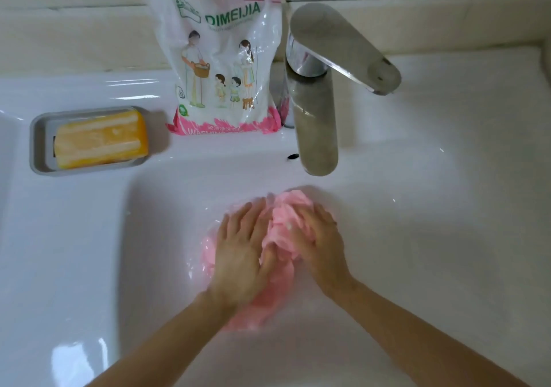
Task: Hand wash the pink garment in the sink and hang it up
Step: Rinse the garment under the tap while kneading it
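Note:
A wet pink garment [281,225] lies bunched up in the bottom of the white sink [167,237], below the spout. My left hand [241,249] lies on its left part with fingers spread fairly straight, pressing the cloth down. My right hand [320,240] is on the right part, its fingers curled into a raised fold of the cloth. Pink fabric shows between the two hands and beneath my left wrist. Much of the garment is hidden under my hands.
A steel faucet [316,118] with a wide lever handle [343,46] stands at the back of the basin. A bag of washing powder [223,58] stands left of it. A yellow soap bar [101,139] rests in a grey dish [38,148] on the left ledge.

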The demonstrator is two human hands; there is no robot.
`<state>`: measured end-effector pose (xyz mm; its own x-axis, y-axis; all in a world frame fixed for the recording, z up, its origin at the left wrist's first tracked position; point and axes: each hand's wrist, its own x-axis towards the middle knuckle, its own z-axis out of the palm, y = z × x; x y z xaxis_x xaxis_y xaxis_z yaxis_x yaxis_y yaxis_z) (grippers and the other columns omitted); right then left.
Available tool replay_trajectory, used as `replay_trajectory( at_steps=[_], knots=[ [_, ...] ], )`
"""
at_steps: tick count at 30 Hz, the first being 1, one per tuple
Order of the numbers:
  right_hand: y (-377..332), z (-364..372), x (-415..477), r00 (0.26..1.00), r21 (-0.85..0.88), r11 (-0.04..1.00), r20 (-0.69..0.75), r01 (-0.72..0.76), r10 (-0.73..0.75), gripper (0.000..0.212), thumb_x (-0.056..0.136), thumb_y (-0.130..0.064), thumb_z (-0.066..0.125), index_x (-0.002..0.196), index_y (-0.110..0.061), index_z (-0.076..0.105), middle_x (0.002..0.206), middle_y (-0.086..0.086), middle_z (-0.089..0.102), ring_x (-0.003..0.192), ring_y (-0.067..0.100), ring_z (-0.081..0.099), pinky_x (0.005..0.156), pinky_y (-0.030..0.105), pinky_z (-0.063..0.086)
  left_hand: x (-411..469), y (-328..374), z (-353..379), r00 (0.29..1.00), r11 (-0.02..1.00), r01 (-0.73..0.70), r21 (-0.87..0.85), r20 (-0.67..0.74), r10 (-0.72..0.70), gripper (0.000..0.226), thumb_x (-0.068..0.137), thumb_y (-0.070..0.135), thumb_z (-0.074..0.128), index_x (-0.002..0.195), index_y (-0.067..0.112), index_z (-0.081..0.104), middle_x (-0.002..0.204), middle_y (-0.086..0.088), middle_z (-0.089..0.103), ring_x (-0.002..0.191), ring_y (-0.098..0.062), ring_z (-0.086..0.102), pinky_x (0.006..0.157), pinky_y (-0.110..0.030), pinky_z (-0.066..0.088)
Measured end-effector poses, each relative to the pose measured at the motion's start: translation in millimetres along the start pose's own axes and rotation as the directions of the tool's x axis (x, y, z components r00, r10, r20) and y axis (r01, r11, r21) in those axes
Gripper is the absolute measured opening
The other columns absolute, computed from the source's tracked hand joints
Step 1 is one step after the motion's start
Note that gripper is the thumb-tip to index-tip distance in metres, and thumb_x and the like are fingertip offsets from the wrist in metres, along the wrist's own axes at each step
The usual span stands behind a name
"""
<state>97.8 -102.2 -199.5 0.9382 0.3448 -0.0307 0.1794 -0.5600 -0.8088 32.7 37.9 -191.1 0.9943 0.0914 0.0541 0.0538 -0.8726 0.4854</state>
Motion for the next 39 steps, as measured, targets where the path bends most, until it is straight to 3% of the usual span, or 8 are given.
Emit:
replay_trajectory(
  at_steps=[3,10,17,22,24,28,36,39],
  knots=[
    [16.2,24.1,-15.8,0.986,-0.353,0.922,0.100,0.162,-0.135,0.050,0.096,-0.057,0.028,0.136,-0.032,0.044,0.143,0.005,0.045,0.134,0.025,0.039,0.107,0.043,0.031,-20.9,-4.5,17.9,0.991,0.989,-0.028,0.146,0.136,0.008,0.075,0.086,0.046,0.039,0.147,0.005,0.031,0.155,-0.017,0.023,0.144,-0.034,0.020,0.109,-0.059,0.027],
    [28.1,61.2,-2.4,0.947,-0.571,0.812,-0.179,0.120,-0.266,0.034,0.089,-0.047,0.040,0.115,-0.027,0.048,0.102,0.009,0.052,0.086,0.027,0.044,0.079,0.036,0.035,-5.7,-31.0,44.6,0.999,0.937,-0.039,0.347,0.024,0.033,0.039,0.085,0.027,0.049,0.109,-0.002,0.059,0.106,-0.022,0.059,0.089,-0.035,0.056,0.069,-0.041,0.046],
    [15.3,62.4,36.8,0.940,-0.398,0.908,-0.340,-0.131,-0.013,0.030,0.082,-0.031,0.042,0.069,-0.017,0.066,0.058,0.001,0.063,0.046,0.020,0.060,0.041,0.020,0.038,26.5,-26.0,39.7,0.947,0.976,0.181,0.118,0.246,-0.205,0.036,0.079,0.023,0.042,0.102,0.003,0.062,0.081,-0.014,0.069,0.070,-0.028,0.064,0.055,-0.032,0.050],
    [-9.4,36.1,30.3,0.901,0.059,0.918,-0.173,-0.393,0.397,0.053,0.082,-0.054,0.035,0.090,-0.014,0.069,0.088,0.004,0.069,0.082,0.019,0.062,0.065,0.025,0.037,30.3,-7.5,-8.8,0.950,0.942,0.308,-0.131,0.000,-0.311,0.049,0.091,0.041,0.037,0.097,0.006,0.071,0.095,-0.011,0.072,0.075,-0.030,0.067,0.062,-0.031,0.050],
    [-13.0,16.4,7.6,0.970,0.065,0.975,-0.108,-0.211,0.217,0.054,0.077,-0.050,0.038,0.116,-0.023,0.062,0.114,-0.004,0.064,0.099,0.012,0.056,0.078,0.023,0.039,5.9,-9.3,-16.7,0.990,0.984,0.108,-0.145,-0.071,-0.119,0.042,0.087,0.037,0.038,0.104,0.011,0.067,0.100,-0.004,0.069,0.089,-0.023,0.062,0.063,-0.035,0.053],
    [5.8,19.8,-21.9,0.993,-0.335,0.940,0.113,0.058,-0.021,0.066,0.080,-0.055,0.042,0.140,-0.028,0.031,0.142,0.007,0.046,0.127,0.029,0.044,0.102,0.044,0.038,-29.9,-18.6,11.3,0.981,0.997,0.015,0.072,0.192,-0.028,0.073,0.082,0.049,0.049,0.142,0.008,0.041,0.152,-0.012,0.033,0.142,-0.031,0.025,0.111,-0.055,0.028],
    [28.3,48.0,3.9,0.988,-0.577,0.808,-0.012,0.121,-0.157,0.050,0.073,-0.050,0.047,0.110,-0.016,0.048,0.096,0.012,0.066,0.075,0.028,0.062,0.068,0.030,0.049,-13.3,-20.4,43.3,0.996,0.937,0.044,0.347,0.060,-0.069,0.042,0.084,0.032,0.040,0.111,0.002,0.052,0.099,-0.020,0.057,0.089,-0.034,0.052,0.061,-0.040,0.043],
    [29.5,48.1,20.9,0.979,-0.535,0.835,-0.068,0.126,-0.191,0.032,0.078,-0.035,0.053,0.101,-0.014,0.057,0.082,0.009,0.068,0.062,0.025,0.065,0.051,0.025,0.051,0.7,-27.2,52.0,0.999,0.913,0.027,0.406,0.027,-0.041,0.033,0.093,0.021,0.029,0.111,0.005,0.052,0.099,-0.015,0.057,0.090,-0.032,0.055,0.079,-0.043,0.051]
  ],
)
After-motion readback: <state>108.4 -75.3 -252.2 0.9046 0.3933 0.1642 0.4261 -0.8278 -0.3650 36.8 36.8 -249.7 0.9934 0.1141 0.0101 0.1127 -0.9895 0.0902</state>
